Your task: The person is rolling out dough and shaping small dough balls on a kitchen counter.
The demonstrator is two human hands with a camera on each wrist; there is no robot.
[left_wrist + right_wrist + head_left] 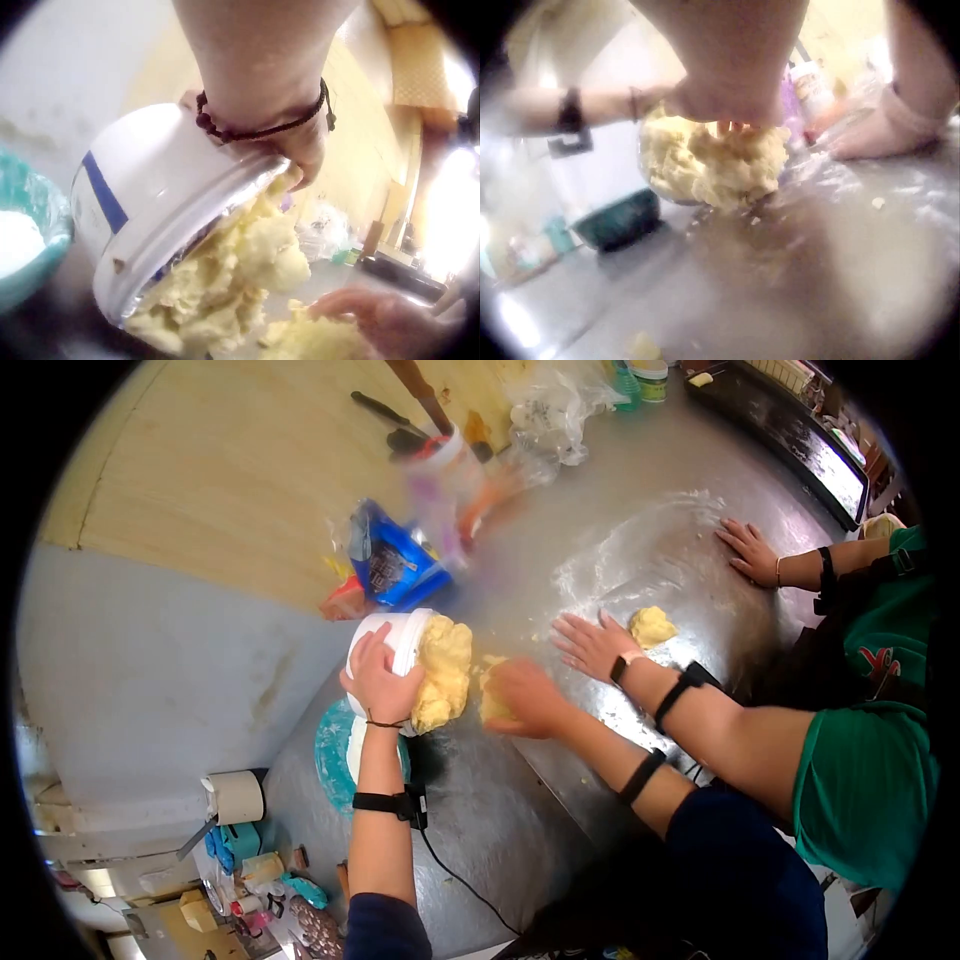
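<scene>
My left hand (pixel 380 678) grips the rim of a white plastic bucket (pixel 142 169), which is tipped on its side with its mouth facing right. A big, rough mass of pale yellow dough (pixel 443 672) bulges out of that mouth over the metal table. Just right of it, my right hand (pixel 530 698) holds a torn lump of the same dough (pixel 311 341), fingers curled over its top. In the right wrist view the lump (pixel 739 169) overlaps the dough in the bucket, and my fingertips are partly hidden.
A teal basin (pixel 335 760) with white powder stands beside the bucket. Another person's hands (pixel 595 645) rest on the floured metal table (pixel 640 550), near a small dough piece (pixel 652 627). Behind are a blue packet (pixel 395 560), plastic bags (pixel 550 410) and a black tray (pixel 780 435).
</scene>
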